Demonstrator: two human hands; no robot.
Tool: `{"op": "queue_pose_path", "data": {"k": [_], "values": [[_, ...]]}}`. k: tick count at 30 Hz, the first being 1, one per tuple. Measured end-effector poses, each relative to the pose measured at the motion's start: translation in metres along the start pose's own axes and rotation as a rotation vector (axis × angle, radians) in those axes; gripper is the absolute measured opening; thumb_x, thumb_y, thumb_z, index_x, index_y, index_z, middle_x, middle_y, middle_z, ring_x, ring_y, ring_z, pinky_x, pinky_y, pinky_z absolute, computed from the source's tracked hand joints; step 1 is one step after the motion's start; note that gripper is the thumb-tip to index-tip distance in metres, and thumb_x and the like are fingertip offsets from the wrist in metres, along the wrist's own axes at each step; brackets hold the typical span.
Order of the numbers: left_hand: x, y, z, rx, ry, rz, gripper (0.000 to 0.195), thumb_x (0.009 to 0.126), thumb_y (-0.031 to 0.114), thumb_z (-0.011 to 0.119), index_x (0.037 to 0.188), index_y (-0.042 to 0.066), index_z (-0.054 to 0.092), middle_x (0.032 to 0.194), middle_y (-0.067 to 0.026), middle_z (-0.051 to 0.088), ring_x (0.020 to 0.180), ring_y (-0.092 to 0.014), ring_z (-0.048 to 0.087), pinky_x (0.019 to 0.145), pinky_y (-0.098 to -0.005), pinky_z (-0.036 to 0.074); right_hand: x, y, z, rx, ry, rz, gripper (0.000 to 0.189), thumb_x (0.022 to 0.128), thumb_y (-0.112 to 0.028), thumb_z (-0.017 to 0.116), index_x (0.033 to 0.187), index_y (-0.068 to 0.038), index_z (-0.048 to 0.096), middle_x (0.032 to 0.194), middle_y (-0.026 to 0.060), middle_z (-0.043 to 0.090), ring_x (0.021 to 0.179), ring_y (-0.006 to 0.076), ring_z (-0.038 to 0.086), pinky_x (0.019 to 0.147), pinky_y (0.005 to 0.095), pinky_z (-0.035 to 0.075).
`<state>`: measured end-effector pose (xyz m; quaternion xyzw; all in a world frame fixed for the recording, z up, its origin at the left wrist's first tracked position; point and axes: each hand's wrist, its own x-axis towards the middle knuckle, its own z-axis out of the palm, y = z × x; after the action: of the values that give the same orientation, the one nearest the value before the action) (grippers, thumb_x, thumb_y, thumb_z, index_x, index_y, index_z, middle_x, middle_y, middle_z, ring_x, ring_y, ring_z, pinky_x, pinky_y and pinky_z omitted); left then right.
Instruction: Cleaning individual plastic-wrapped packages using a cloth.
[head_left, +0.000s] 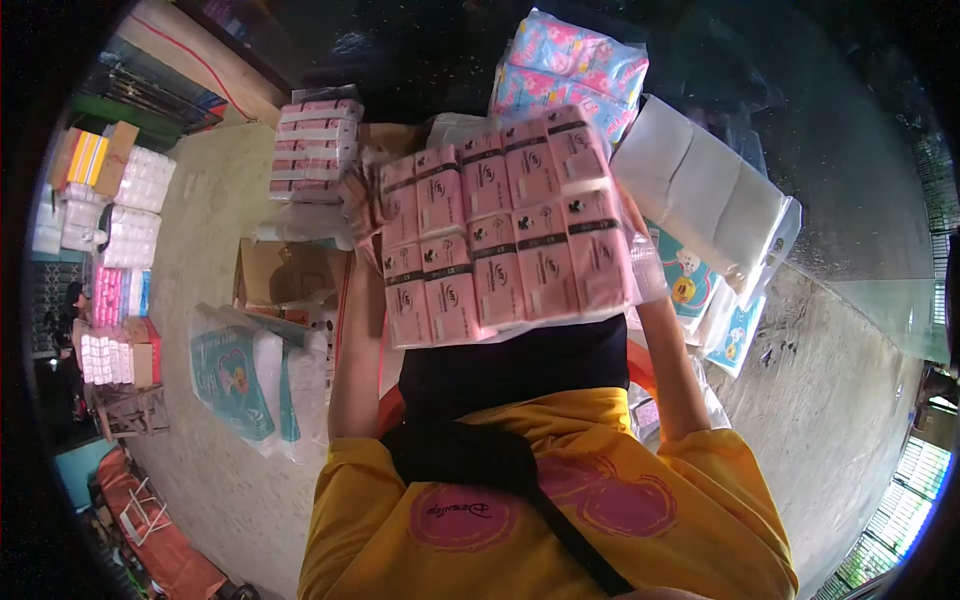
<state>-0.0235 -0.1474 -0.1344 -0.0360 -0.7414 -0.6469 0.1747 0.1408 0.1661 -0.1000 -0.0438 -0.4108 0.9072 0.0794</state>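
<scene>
I hold a clear plastic bag of pink tissue packs (499, 236) above my lap. Two rows of packs with dark bands and printing show through the film. My left hand (362, 210) grips the bag's left end, its fingers blurred over gathered plastic. At the right end, my right hand (632, 208) holds the side, mostly hidden behind the bag and its loose film (649, 270). Just beyond the bag lies a blue and pink flowered pack (574, 64). A bagged row of white paper bundles (697, 180) rests to the right.
A pink and white stack of packs (315, 150) stands left, behind an open cardboard box (289, 270). Teal printed plastic packs (236, 375) lie near the box on the concrete floor (202, 225). More teal packs (682, 274) sit right. Bundled goods (135, 236) line the far left.
</scene>
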Motion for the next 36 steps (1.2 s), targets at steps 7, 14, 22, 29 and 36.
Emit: {"op": "queue_pose_path", "data": {"k": [7,14,22,29,36], "values": [[0.102,0.048,0.053,0.138,-0.006,0.573,0.047,0.082,0.034,0.049,0.119,0.007,0.040,0.113,-0.0082,0.047,0.081,-0.017,0.052,0.063,-0.0248,0.045,-0.002,-0.018,-0.008,0.620,-0.069,-0.039,0.051,0.090,-0.038,0.034,0.126,-0.003,0.034,0.119,0.0119,0.047,0.102,0.0252,0.050,0.086,0.0395,0.044],[0.056,0.115,0.131,0.538,-0.591,0.185,0.027,0.066,0.016,0.048,0.086,0.003,0.062,0.073,-0.0219,0.059,0.073,-0.037,0.058,0.065,-0.0396,0.047,0.008,-0.027,0.000,0.289,0.124,0.135,0.060,0.085,-0.051,0.038,0.122,-0.004,0.040,0.113,0.0138,0.051,0.095,0.0251,0.054,0.080,0.0388,0.047],[-0.067,0.152,0.090,0.689,-0.733,0.559,0.037,0.055,0.015,0.060,0.092,0.014,0.059,0.091,-0.0079,0.054,0.095,-0.030,0.045,0.082,-0.0470,0.036,0.016,-0.028,-0.011,0.124,0.251,0.250,0.045,0.083,-0.037,0.050,0.113,-0.003,0.046,0.102,0.0117,0.056,0.087,0.0202,0.057,0.075,0.0327,0.048],[-0.051,0.137,0.095,0.833,-0.711,0.703,0.037,0.066,0.025,0.061,0.102,0.017,0.057,0.106,-0.0107,0.049,0.106,-0.032,0.038,0.085,-0.0523,0.032,0.020,-0.004,-0.043,-0.209,0.303,0.219,0.048,0.078,-0.034,0.053,0.113,-0.002,0.047,0.105,0.0087,0.055,0.093,0.0161,0.054,0.082,0.0280,0.042],[0.051,0.064,0.202,0.920,-0.435,0.562,0.034,0.079,0.029,0.044,0.109,0.018,0.055,0.109,-0.0143,0.050,0.104,-0.035,0.043,0.087,-0.0468,0.036,0.023,0.010,-0.068,-0.358,0.225,0.141,0.045,0.076,-0.033,0.053,0.109,-0.002,0.053,0.103,0.0068,0.056,0.095,0.0147,0.052,0.083,0.0251,0.039]]}}
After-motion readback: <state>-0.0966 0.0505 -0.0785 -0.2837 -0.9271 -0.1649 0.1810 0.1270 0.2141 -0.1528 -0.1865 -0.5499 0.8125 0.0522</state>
